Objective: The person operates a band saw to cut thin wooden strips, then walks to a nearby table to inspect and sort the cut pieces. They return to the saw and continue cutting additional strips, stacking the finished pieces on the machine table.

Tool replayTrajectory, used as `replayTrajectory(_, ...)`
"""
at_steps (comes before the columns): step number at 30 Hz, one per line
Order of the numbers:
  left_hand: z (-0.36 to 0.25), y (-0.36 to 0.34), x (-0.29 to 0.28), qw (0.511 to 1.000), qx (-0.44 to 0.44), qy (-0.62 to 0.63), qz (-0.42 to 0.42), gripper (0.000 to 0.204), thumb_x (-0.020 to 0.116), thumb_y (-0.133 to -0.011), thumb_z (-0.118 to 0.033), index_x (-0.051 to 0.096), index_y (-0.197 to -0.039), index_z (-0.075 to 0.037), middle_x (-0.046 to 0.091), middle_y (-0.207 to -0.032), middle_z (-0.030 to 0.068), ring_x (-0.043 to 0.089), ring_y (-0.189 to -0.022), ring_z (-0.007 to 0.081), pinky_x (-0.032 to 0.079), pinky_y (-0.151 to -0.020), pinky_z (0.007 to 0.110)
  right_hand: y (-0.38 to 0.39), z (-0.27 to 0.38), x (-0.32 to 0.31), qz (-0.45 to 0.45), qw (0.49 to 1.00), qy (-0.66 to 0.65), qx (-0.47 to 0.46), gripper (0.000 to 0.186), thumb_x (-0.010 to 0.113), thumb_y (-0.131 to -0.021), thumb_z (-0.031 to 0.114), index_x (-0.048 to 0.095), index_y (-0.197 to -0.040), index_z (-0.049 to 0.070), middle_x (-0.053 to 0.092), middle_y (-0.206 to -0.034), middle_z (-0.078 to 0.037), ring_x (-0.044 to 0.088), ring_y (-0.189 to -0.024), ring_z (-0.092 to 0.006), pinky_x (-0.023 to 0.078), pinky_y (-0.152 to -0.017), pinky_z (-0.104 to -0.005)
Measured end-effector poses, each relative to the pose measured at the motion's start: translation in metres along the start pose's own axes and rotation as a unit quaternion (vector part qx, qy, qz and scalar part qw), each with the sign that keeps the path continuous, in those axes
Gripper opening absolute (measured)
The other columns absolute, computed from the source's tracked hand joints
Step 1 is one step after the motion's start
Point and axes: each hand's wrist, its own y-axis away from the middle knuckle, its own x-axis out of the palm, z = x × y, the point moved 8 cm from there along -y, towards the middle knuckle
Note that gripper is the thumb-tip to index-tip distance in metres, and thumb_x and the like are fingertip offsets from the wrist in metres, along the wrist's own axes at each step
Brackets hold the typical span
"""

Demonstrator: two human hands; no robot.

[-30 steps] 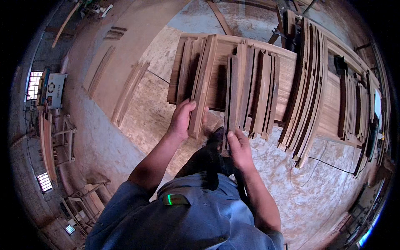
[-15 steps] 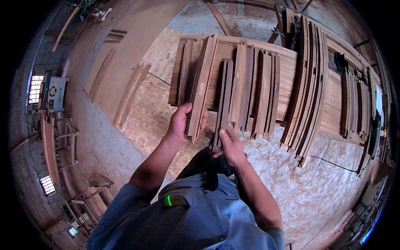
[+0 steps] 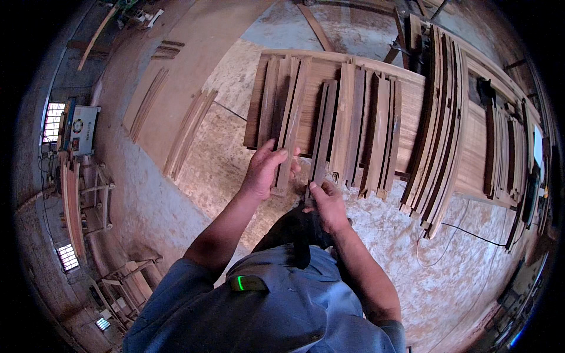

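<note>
My left hand (image 3: 263, 170) is closed around the near end of a light brown grooved wooden strip (image 3: 297, 109), thumb on top and fingertips showing on its far side. My right hand (image 3: 327, 205) grips the near end of a darker, narrower wooden strip (image 3: 323, 132) between thumb and fingers. Both strips point away from me, over a wide wooden board (image 3: 307, 126). Left of the left-hand strip, another wooden strip (image 3: 268, 103) lies on the board. More wooden strips (image 3: 343, 120) lie just right of the darker one.
Farther right, a bundle of long strips (image 3: 438, 129) crosses the board, its near ends jutting over the edge. Shorter strips (image 3: 500, 156) lie beyond it. Several strips (image 3: 191, 135) rest on a brown sheet (image 3: 194, 53) on the floor at left. A thin cable (image 3: 471, 234) runs along the floor.
The left-hand strip has turned about its length, so a dark groove now shows where a broad face was. The right-hand strip has tilted slightly, its far end shifting right. The whole view has shifted a little.
</note>
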Motion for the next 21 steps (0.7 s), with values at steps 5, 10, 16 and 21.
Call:
replayTrajectory(5,-0.001,0.002,-0.003,0.999,0.011,-0.038,-0.012,0.03,0.053,-0.091,-0.014,0.049,-0.117,0.0,0.063,-0.1,0.0088,0.063,-0.078,0.0139,0.052,-0.069,0.029,-0.005,-0.003,-0.003,-0.021,0.999,-0.034,-0.016,0.029,0.057,-0.093,0.028,0.056,-0.107,0.002,0.062,-0.09,-0.005,0.058,-0.072,-0.0116,0.048,-0.054,-0.0259)
replayTrajectory(10,0.0,-0.001,-0.017,0.966,0.169,-0.175,-0.091,0.04,0.058,-0.087,-0.009,0.042,-0.122,0.003,0.056,-0.112,0.0123,0.057,-0.098,0.0147,0.047,-0.084,0.029,-0.006,0.007,-0.008,-0.057,0.991,-0.118,-0.023,0.029,0.054,-0.094,0.031,0.058,-0.106,0.005,0.062,-0.085,-0.003,0.056,-0.068,-0.0116,0.046,-0.056,-0.0257)
replayTrajectory(16,0.0,0.0,-0.015,0.974,0.12,-0.167,-0.096,0.047,0.06,-0.087,-0.01,0.039,-0.128,0.003,0.054,-0.118,0.0119,0.052,-0.109,0.0169,0.041,-0.095,0.031,0.001,0.009,-0.013,-0.071,0.992,-0.099,-0.028,0.034,0.052,-0.095,0.035,0.057,-0.107,0.003,0.063,-0.087,-0.004,0.059,-0.069,-0.0136,0.048,-0.058,-0.0264)
replayTrajectory(21,0.002,0.002,-0.022,0.968,0.165,-0.149,-0.12,0.042,0.06,-0.087,-0.012,0.044,-0.122,0.004,0.057,-0.111,0.0108,0.055,-0.099,0.0158,0.045,-0.087,0.03,0.038,-0.017,-0.025,-0.025,0.994,-0.067,0.086,0.038,0.051,-0.096,0.038,0.055,-0.106,0.001,0.064,-0.088,-0.007,0.06,-0.071,-0.0138,0.051,-0.059,-0.027)
